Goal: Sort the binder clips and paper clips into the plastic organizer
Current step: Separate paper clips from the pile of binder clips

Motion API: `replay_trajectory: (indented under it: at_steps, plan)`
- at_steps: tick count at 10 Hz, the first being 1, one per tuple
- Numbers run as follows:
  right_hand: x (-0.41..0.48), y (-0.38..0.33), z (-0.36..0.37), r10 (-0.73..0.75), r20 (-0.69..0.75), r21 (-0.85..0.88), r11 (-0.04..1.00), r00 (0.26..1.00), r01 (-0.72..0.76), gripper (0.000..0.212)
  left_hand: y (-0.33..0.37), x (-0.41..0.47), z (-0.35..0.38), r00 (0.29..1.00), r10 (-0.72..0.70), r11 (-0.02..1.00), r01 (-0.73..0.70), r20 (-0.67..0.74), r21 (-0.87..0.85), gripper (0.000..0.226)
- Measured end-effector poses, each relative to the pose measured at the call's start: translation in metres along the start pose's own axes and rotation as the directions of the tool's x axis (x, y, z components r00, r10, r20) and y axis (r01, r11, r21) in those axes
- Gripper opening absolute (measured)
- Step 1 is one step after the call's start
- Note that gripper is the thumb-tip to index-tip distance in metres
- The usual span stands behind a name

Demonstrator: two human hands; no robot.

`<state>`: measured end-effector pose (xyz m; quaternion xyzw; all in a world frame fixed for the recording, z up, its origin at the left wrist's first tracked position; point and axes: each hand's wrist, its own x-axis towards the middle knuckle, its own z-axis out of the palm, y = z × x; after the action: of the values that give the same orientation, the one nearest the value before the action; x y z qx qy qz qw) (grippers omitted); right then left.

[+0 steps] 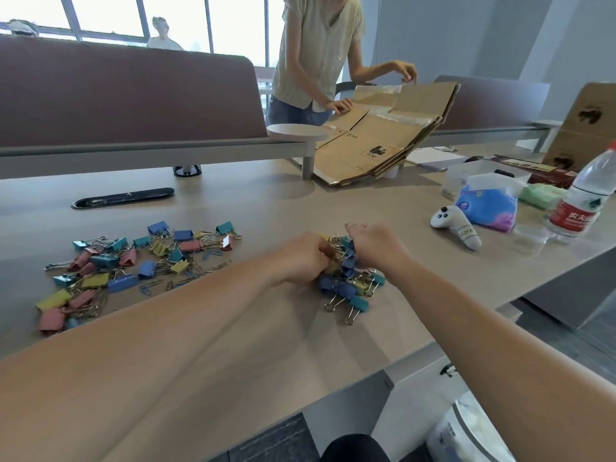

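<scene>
Two heaps of coloured binder clips lie on the table. The wide left heap (133, 261) mixes blue, teal, pink and yellow clips with loose blue paper clips (146, 290). The small centre pile (350, 285) is mostly blue clips. My left hand (305, 258) lies on that pile with fingers curled around clips. My right hand (376, 248) reaches into it from the right, fingers bent down among the clips; its fingertips are hidden. A clear plastic container (466, 178) stands at the far right behind a tissue pack.
A white controller (455, 225), a blue tissue pack (486, 208), a small clear lid (530, 236) and a water bottle (583, 201) stand at right. A person handles flattened cardboard (376, 141) at the back. A black cable slot (123, 197) sits at the left.
</scene>
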<state>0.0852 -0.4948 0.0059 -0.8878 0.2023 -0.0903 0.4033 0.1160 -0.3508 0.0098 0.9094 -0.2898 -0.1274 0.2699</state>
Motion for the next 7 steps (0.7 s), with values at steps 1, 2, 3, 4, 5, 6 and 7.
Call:
replay_trajectory:
  at_steps: [1,2,3,4,5,6,7]
  plan:
    - [-0.003,-0.001,-0.002,-0.035,-0.008,-0.034,0.999,0.999,0.035,0.048,0.002,-0.003,-0.004,0.999,0.025,0.998,-0.027,0.043,0.055,0.039]
    - [-0.012,-0.005,-0.006,-0.039,0.002,-0.088,0.995,0.999,0.039,0.047,0.001,-0.006,-0.006,0.998,0.039,0.992,-0.045,0.055,0.12,0.04]
    - [-0.02,-0.007,-0.01,-0.053,0.027,-0.182,0.982,0.998,0.057,0.043,0.001,-0.012,-0.008,0.996,0.062,0.984,-0.07,0.06,0.162,0.041]
    - [-0.02,-0.007,-0.013,-0.056,0.026,-0.167,0.984,0.998,0.059,0.043,0.002,-0.02,-0.012,0.994,0.09,0.975,-0.1,0.06,0.2,0.041]
    - [-0.027,-0.008,-0.013,-0.046,0.002,-0.114,0.992,0.999,0.046,0.046,0.0,-0.03,-0.018,0.991,0.131,0.972,-0.134,0.025,0.193,0.039]
    - [-0.032,-0.014,-0.008,-0.105,-0.038,-0.045,0.994,0.994,0.103,0.046,-0.004,-0.039,-0.028,0.987,0.159,0.978,-0.154,-0.023,0.14,0.037]
    - [-0.04,-0.023,0.004,-0.151,-0.046,-0.033,0.988,0.987,0.15,0.034,-0.014,-0.052,-0.042,0.98,0.188,0.979,-0.181,-0.068,0.092,0.031]
